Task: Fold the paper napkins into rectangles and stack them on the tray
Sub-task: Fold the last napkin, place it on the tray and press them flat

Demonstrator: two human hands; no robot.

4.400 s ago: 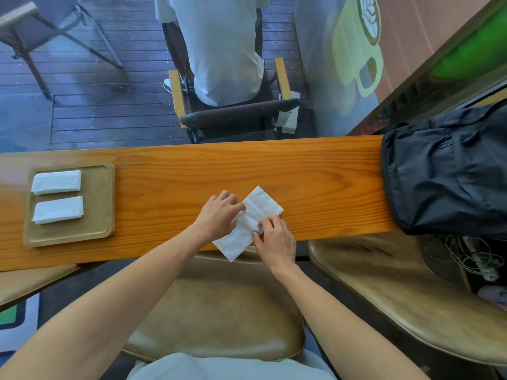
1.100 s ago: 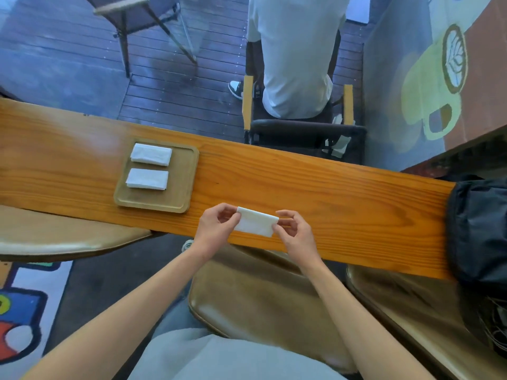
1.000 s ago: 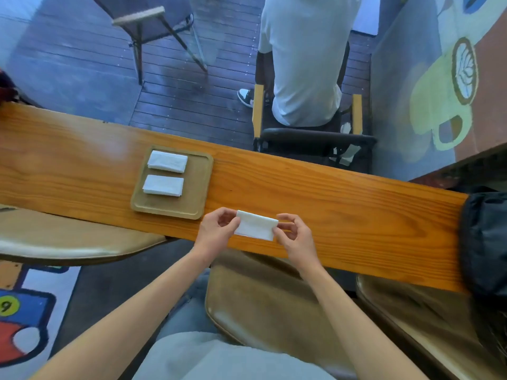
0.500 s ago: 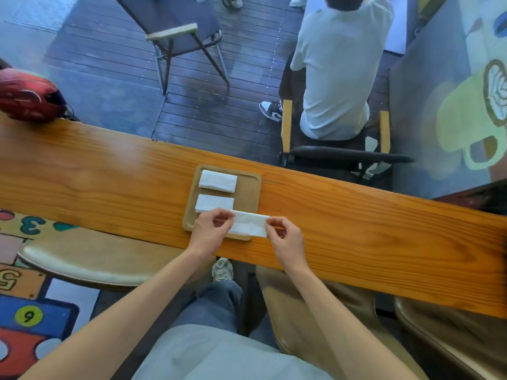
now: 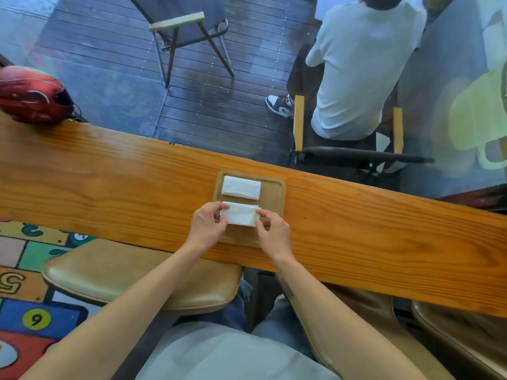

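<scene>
Over tray (image 5: 274, 187), pinched napkin (image 5: 240, 213) hiding another.

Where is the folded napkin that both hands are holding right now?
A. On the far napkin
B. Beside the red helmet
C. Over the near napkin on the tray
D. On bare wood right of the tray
C: the left hand and right hand hold the folded napkin over the near napkin on the tray.

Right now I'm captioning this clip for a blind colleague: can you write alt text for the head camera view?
Two hands, left hand and right hand, pinch the ends of a folded napkin over the near napkin on a wooden tray. Another folded stack lies at the tray's far side, on a long wooden counter.
</scene>
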